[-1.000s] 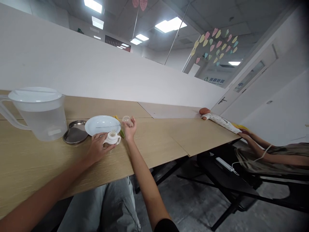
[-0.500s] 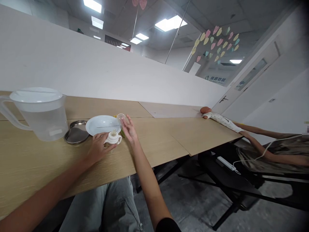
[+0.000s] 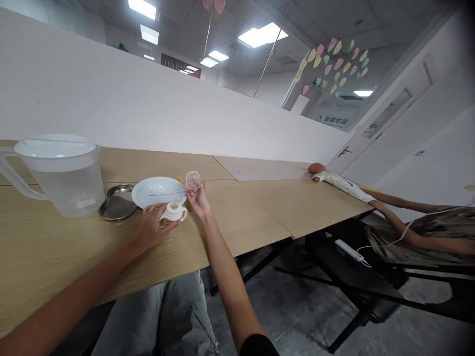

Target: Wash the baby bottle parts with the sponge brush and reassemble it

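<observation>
My left hand (image 3: pixel 152 223) is closed round a baby bottle (image 3: pixel 173 213) with a white collar, side handles and a pale teat on top. The bottle's lower part is mostly hidden by my fingers. Beyond it, my right hand (image 3: pixel 199 201) pinches a clear domed bottle cap (image 3: pixel 193 180) at its lower edge, dome upward. A thin straight rod (image 3: pixel 166 193) extends leftward from the same fingers over the white bowl (image 3: pixel 148 187); its right end is hidden there. Something yellow-green (image 3: pixel 189 204) lies partly covered behind my right hand.
Left of the bowl sit a kidney-shaped metal dish (image 3: pixel 118 207) and a big lidded plastic pitcher (image 3: pixel 70 183). The wooden table (image 3: pixel 237 212) runs along a white wall. At its far right, another person's arms rest beside a baby doll (image 3: pixel 343 186).
My right hand has turned the clear cap from tilted to upright and shifted it slightly right; its fingers have drawn in beneath it. The left hand and bottle stay in place.
</observation>
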Motion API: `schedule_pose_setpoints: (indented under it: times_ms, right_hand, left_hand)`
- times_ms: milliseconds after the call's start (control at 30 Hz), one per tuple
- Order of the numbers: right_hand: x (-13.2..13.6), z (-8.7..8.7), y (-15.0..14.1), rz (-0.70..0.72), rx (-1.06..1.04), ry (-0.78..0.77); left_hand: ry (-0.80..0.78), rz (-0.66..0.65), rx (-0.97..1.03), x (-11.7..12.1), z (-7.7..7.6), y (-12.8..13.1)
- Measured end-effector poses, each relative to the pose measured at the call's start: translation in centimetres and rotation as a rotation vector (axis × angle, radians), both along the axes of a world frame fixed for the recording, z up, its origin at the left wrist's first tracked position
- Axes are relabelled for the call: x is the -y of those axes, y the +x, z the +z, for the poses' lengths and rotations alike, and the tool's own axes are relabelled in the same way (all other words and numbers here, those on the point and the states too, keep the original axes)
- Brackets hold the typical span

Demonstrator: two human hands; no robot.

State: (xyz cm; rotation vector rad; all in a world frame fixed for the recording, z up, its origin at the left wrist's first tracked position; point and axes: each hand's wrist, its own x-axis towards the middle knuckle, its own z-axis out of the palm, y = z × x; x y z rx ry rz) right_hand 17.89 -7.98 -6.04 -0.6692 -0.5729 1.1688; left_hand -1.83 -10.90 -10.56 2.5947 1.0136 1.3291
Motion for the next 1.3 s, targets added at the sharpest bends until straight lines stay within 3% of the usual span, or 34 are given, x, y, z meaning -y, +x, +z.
schedule_pose_setpoints:
  times_ms: [267,533,767,1300]
  right_hand:
    - [0.43,0.28,0.05,0.025,0.036,0.068]
    - [0.53,0.29,0.12,-0.018,-0.082,0.16]
    - [0.35,0.15,0.6,-0.065,-0.154,0.104]
    - [0.28,-0.14,0.16,-0.019,-0.013,0.103]
  left_hand:
    - [0.001,0.003,-0.002,0.11,0.19,-0.03]
    - [-0.034,-0.006,-0.002,0.22,0.42,-0.03]
    - [-0.027,-0.01,-0.01,0.19,0.48,-0.09]
    - [-0.041,-0.02,-0.019,0.24,0.61,-0.14]
